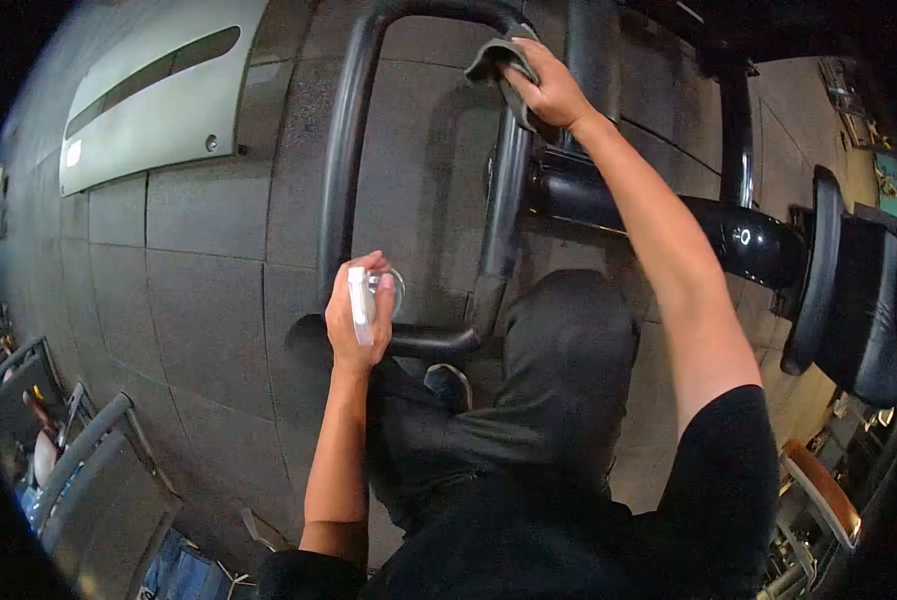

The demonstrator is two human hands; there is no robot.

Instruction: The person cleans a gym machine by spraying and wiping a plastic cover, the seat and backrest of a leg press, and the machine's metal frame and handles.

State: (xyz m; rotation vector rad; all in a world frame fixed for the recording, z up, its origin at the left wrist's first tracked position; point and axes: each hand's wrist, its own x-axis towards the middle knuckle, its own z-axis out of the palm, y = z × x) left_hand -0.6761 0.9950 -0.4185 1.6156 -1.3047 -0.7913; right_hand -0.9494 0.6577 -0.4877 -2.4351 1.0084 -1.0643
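My left hand (339, 322) is closed around a spray bottle (359, 292) with a white head and a clear body, held near the lower left corner of a black tubular frame (345, 150). Farther out, my right hand (561, 92) grips a dark grey-green cloth (491, 60). The cloth is against the frame's right-hand tube, close to its top corner, and part of it hangs down along the tube. My fingers hide some of the bottle and some of the cloth.
A glossy black cylinder (709, 228) runs right from the frame to black pads (819, 270). A light grey slotted panel (159, 95) stands at upper left. Dark tiles (209, 330) cover the floor. My knee (574, 330) is close to the frame. More equipment (94, 470) is at lower left.
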